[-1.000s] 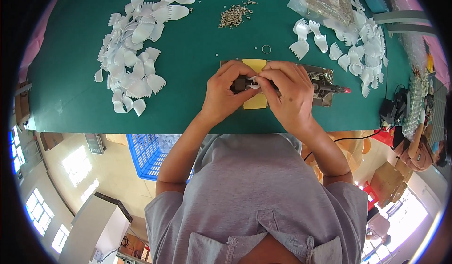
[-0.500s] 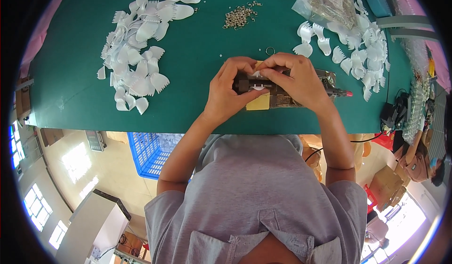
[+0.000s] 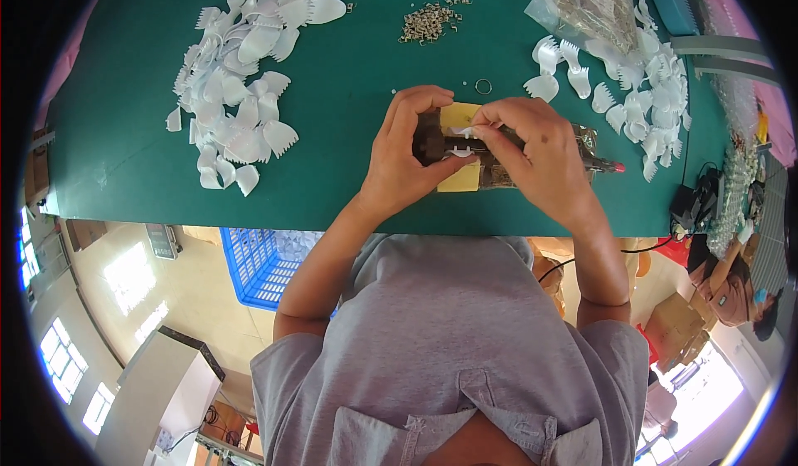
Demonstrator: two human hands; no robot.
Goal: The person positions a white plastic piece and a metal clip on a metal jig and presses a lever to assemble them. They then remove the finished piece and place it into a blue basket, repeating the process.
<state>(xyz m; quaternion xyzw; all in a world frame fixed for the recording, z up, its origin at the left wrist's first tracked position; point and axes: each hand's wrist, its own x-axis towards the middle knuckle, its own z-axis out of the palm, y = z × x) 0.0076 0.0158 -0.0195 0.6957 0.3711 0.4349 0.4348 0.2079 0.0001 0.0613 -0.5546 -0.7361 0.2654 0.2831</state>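
My left hand point(image 3: 397, 152) curls around the left end of a dark clamp-like fixture point(image 3: 430, 138), its thumb beside a small white toothed piece point(image 3: 460, 153) at the near side. My right hand point(image 3: 540, 152) pinches a white plastic piece point(image 3: 468, 132) over the fixture's slot between thumb and forefinger. Yellow pads point(image 3: 458, 181) show under and behind the fixture. A rod with a red tip point(image 3: 618, 167) sticks out to the right, past my right wrist. My right palm hides part of the fixture.
White comb-edged plastic pieces point(image 3: 249, 121) lie heaped at left, and another heap point(image 3: 640, 113) at right. Small metal clips point(image 3: 428, 24) and a metal ring point(image 3: 483, 87) lie beyond my hands. A clear bag point(image 3: 586, 4) stands far right. Below the table edge is a blue basket point(image 3: 249, 271).
My right fingers have drawn back slightly to the right, and more of the far yellow pad shows. The left fingertips have lifted back from the white piece. The view has shifted slightly.
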